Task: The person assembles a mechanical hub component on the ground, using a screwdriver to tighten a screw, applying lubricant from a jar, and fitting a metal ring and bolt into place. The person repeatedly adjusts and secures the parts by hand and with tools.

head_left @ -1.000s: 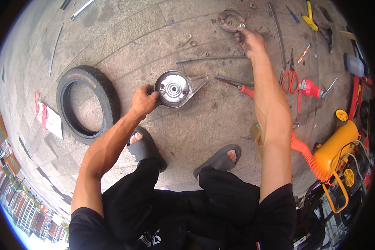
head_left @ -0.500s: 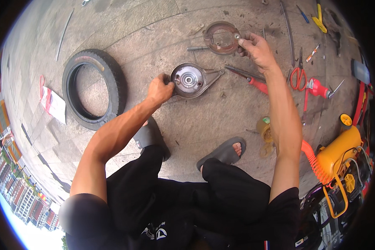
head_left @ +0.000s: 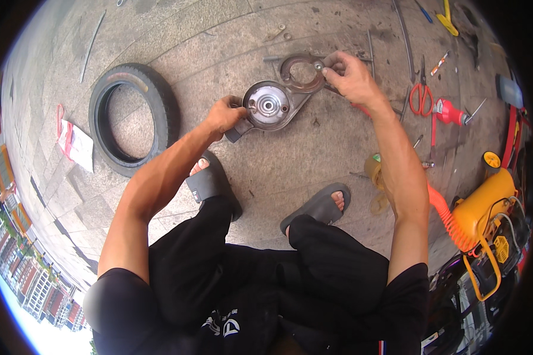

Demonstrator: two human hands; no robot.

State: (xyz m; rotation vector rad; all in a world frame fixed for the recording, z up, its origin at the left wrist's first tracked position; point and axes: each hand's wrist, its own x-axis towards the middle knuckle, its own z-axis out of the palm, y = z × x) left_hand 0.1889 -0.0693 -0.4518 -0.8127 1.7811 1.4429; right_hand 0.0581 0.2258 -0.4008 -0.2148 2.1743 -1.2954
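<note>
The left hand (head_left: 227, 113) grasps the round metal plate (head_left: 267, 105) by its left side, while the right hand (head_left: 352, 78) pinches the rusty ring (head_left: 286, 68) just beside it, a one-sided grip that could let the ring twist and slip.

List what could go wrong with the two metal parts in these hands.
1. The rusty ring could slip or swing, since the right hand grips it only at one side.
2. If the round metal plate escaped the left hand, it might strike the bare toes showing in the open sandals.
3. The small loose pieces lying beyond the ring might get knocked away and lost.
</note>
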